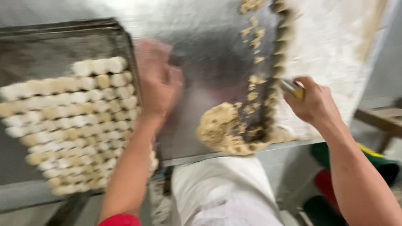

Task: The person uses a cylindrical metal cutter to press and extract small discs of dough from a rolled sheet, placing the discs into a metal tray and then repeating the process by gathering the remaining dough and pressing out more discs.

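My left hand [155, 79] hovers, blurred, over the steel table [201, 50] beside the right edge of a dark baking tray [63, 37]; whether it holds anything is unclear. Rows of pale cut dough pieces [79, 121] fill the tray. My right hand [314, 102] grips a small metal cutter [292, 88] at the scalloped edge of a rolled, floured dough sheet [331, 46]. A heap of dough scraps [224, 129] lies near the table's front edge.
Loose crumbs [253, 29] run along the cut edge of the sheet. My white apron [222, 188] shows below the table. A wooden bench [383, 117] stands at the right, with red and green containers [335, 188] on the floor.
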